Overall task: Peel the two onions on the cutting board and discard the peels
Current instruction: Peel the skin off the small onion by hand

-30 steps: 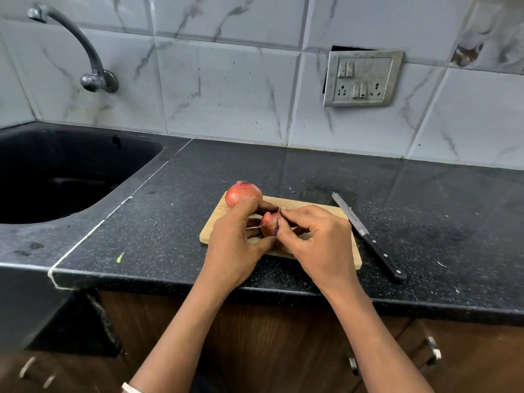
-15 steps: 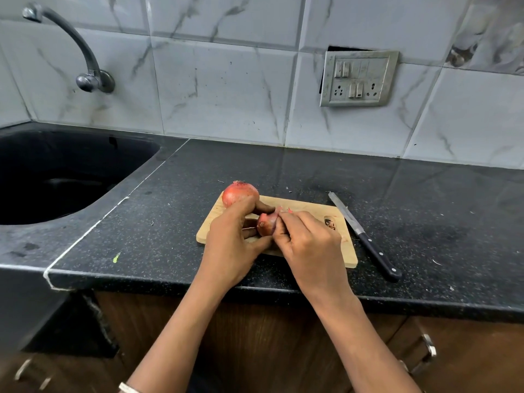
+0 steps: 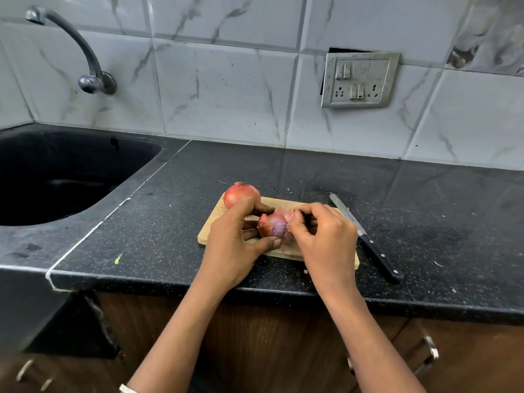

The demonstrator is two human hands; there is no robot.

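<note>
A small onion is held just above the wooden cutting board, gripped between the thumb and fingers of my left hand. A purple patch of bare flesh shows on its side. My right hand pinches a strip of papery pink peel that lifts off the onion's right side. A larger unpeeled red onion rests on the board's far left corner, just behind my left fingers.
A black-handled knife lies on the dark counter right of the board, blade pointing away. A black sink with a wall tap sits at the left. A switch plate is on the tiled wall. The counter's front edge runs beneath my wrists.
My right hand has drawn to the right, pulling a strip of peel off the small onion and baring purple flesh. The left hand keeps its hold.
</note>
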